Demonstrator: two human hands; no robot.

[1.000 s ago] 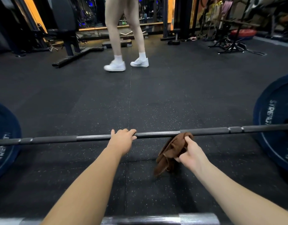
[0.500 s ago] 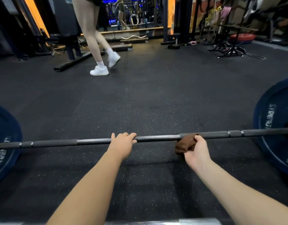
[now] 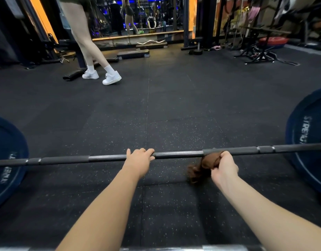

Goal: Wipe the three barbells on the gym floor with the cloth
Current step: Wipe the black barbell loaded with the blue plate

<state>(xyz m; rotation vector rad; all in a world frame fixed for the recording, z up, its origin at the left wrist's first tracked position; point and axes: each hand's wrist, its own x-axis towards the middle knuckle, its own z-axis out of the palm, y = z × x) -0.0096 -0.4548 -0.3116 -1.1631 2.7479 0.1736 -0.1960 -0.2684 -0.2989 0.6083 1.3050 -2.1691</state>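
A barbell [image 3: 177, 154] lies across the black rubber floor in front of me, with a dark blue plate at its left end [image 3: 7, 160] and another at its right end [image 3: 308, 140]. My left hand [image 3: 139, 161] grips the bar near its middle, fingers curled over the top. My right hand [image 3: 224, 168] holds a brown cloth [image 3: 207, 163] bunched against the bar just right of the shiny centre section, with a loose end hanging toward the floor. A second bar [image 3: 192, 248] shows as a silver strip at the bottom edge.
A person in white shoes [image 3: 111, 78] walks at the far left. A bench base [image 3: 74, 75], a step platform [image 3: 133, 53], a curl bar [image 3: 150, 42] and a rack stand [image 3: 259, 57] sit along the back. Open floor lies between them and the barbell.
My right hand has slid the cloth rightward along the bar, and the cloth's loose end hangs down again. My left hand kept its grip. The person walked off to the left.
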